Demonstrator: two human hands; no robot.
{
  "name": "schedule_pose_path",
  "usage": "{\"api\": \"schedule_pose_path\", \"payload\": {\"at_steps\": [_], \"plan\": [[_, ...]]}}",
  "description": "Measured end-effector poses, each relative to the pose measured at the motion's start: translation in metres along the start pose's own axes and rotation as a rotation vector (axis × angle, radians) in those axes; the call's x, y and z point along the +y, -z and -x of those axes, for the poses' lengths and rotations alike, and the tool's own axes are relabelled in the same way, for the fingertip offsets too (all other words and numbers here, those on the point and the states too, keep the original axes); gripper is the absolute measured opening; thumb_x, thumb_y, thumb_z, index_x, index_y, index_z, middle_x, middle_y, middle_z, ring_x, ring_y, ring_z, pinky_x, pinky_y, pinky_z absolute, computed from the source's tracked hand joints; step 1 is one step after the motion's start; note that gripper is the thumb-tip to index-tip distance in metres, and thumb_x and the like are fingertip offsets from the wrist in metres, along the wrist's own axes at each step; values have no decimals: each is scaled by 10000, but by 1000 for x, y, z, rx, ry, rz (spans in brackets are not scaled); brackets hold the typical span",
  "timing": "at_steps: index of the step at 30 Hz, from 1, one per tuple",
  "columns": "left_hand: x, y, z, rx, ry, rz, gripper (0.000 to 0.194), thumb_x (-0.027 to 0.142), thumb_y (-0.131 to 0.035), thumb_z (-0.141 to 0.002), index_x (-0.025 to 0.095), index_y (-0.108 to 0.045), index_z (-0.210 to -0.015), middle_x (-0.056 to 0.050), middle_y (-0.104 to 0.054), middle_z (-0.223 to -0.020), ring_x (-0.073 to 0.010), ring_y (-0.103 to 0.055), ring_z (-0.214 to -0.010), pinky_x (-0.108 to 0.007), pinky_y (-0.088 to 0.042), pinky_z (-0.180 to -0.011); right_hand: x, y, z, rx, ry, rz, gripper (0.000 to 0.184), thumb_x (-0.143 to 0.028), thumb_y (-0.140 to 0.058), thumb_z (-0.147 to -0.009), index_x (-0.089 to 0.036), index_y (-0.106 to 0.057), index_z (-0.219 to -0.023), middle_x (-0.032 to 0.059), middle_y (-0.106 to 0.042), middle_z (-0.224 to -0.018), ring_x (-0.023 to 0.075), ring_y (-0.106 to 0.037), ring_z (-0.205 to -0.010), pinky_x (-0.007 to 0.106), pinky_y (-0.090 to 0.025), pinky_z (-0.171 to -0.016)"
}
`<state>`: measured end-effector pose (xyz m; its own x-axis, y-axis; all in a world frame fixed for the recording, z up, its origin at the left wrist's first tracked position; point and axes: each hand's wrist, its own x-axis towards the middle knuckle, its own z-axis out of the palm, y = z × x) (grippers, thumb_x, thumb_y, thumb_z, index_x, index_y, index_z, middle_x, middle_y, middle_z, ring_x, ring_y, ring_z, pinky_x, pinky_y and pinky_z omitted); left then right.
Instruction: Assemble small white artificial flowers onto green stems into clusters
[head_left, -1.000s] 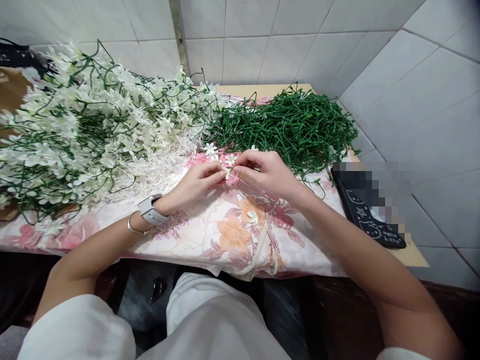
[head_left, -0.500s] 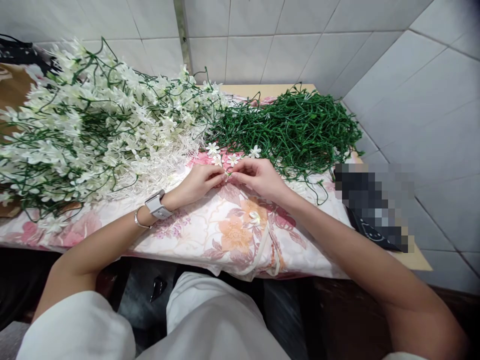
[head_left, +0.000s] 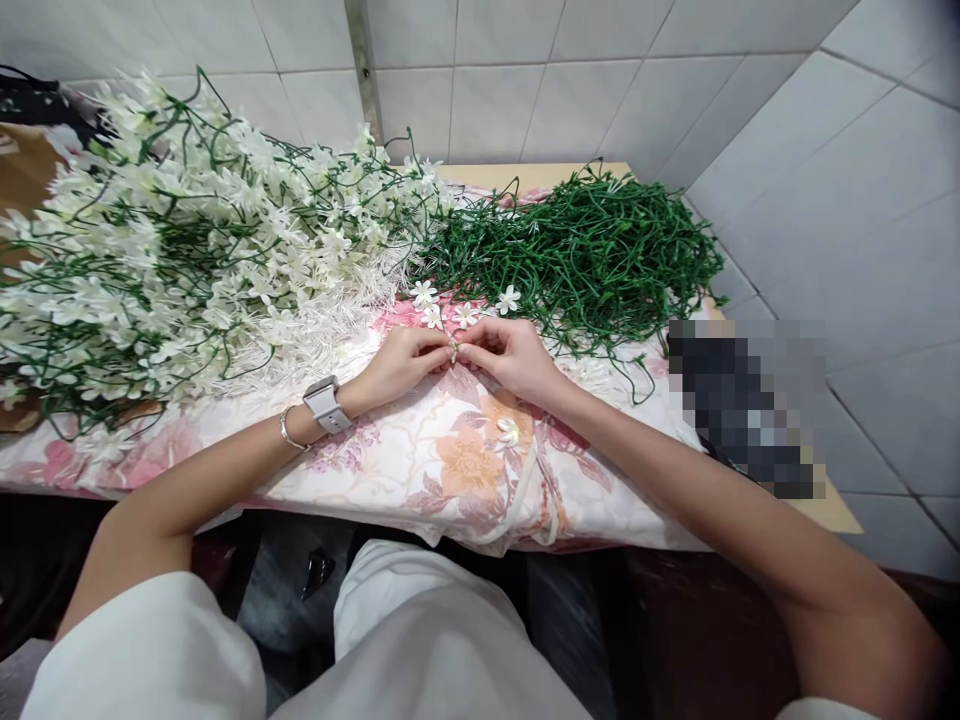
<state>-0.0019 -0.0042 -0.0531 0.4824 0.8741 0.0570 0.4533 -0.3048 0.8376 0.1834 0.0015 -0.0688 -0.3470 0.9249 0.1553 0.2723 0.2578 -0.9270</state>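
Note:
My left hand (head_left: 401, 365) and my right hand (head_left: 514, 358) meet fingertip to fingertip over the cloth, both closed in a pinch. Between them is a thin green artificial flower stem (head_left: 454, 346), mostly covered by the fingers. Just beyond the fingertips lie a few white artificial flowers (head_left: 465, 316); whether they are joined to the pinched stem I cannot tell. Another white flower (head_left: 508, 431) rests on the cloth nearer to me. Behind my right hand spreads a heap of bare green stems (head_left: 600, 240).
A large pile of white flowers on green stems (head_left: 225, 230) fills the left side. Floral cloth (head_left: 420, 470) covers the table. A dark, blurred-out object (head_left: 739, 410) lies at the right edge. Tiled walls (head_left: 510, 105) stand behind and to the right.
The hands stay pinched together at nearly the same spot. My left wrist has shifted slightly to the right, and the fingers have moved a little on the stem.

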Motion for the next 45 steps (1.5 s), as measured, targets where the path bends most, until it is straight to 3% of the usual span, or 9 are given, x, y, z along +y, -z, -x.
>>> {"api": "schedule_pose_path", "payload": {"at_steps": [5, 11, 15, 19, 25, 29, 33, 41, 45], "plan": [[9, 17, -4, -103, 23, -6, 291, 323, -550, -840, 146, -614, -618, 6, -541, -575, -89, -418, -529, -235, -279, -532, -15, 8, 0, -35, 25, 22, 160, -327, -656, -758, -170, -666, -732, 15, -659, -672, 138, -574, -606, 278, -442, -587], [19, 44, 1, -280, -55, -227, 239, 410, -673, -771, 179, -733, -760, -1, -613, -619, -105, -475, -543, -236, -307, -540, -25, 25, -4, 265, 262, 305, 145, -248, -568, -835, -176, -665, -755, 44, -658, -787, 163, -584, -726, 313, -448, -699], [15, 50, 0, -91, -128, -463, 312, 429, -556, -869, 190, -737, -956, -57, -689, -877, -157, -582, -735, -259, -379, -668, -9, 21, -10, 131, 345, 614, 155, -171, -511, -851, -184, -665, -841, 80, -655, -917, 218, -562, -897, 371, -416, -804], [15, 60, -1, 65, -74, -682, 286, 303, -496, -886, 146, -732, -921, -93, -699, -903, -189, -600, -781, -282, -383, -690, -3, 13, -10, 89, 327, 774, 176, -187, -481, -880, -197, -656, -860, 85, -661, -947, 254, -511, -932, 398, -355, -767], [25, 75, 5, -326, 22, -582, 162, 296, -618, -777, 200, -722, -856, -13, -707, -813, -139, -609, -697, -230, -384, -626, -11, 14, -6, 113, 351, 748, 152, -225, -492, -882, -195, -639, -859, 82, -662, -942, 251, -508, -934, 392, -329, -750], [21, 72, 5, -417, -8, -592, 112, 212, -597, -752, 190, -695, -802, -5, -682, -774, -122, -588, -667, -215, -378, -616, -15, 15, -3, 151, 384, 746, 154, -183, -480, -874, -190, -629, -837, 80, -674, -922, 245, -534, -918, 386, -339, -748], [21, 69, 4, -347, -3, -550, 83, 207, -580, -763, 178, -652, -732, 8, -655, -703, -111, -551, -613, -220, -358, -599, -20, 14, 0, 151, 420, 673, 151, -187, -487, -872, -187, -627, -816, 79, -680, -891, 233, -555, -883, 384, -366, -770], [28, 55, 6, -191, -89, -341, 129, 266, -574, -817, 172, -662, -813, -4, -670, -774, -118, -592, -688, -225, -410, -641, -33, 0, 9, -61, 346, 364, 76, -238, -606, -838, -185, -643, -878, 33, -682, -859, 169, -586, -811, 315, -424, -757], [30, 49, 5, -116, -88, -276, 162, 300, -571, -854, 166, -660, -853, -19, -680, -823, -132, -613, -740, -237, -447, -667, -34, -1, 9, -22, 268, 192, 51, -220, -614, -834, -191, -654, -846, 13, -686, -829, 147, -613, -785, 302, -453, -745]]}}
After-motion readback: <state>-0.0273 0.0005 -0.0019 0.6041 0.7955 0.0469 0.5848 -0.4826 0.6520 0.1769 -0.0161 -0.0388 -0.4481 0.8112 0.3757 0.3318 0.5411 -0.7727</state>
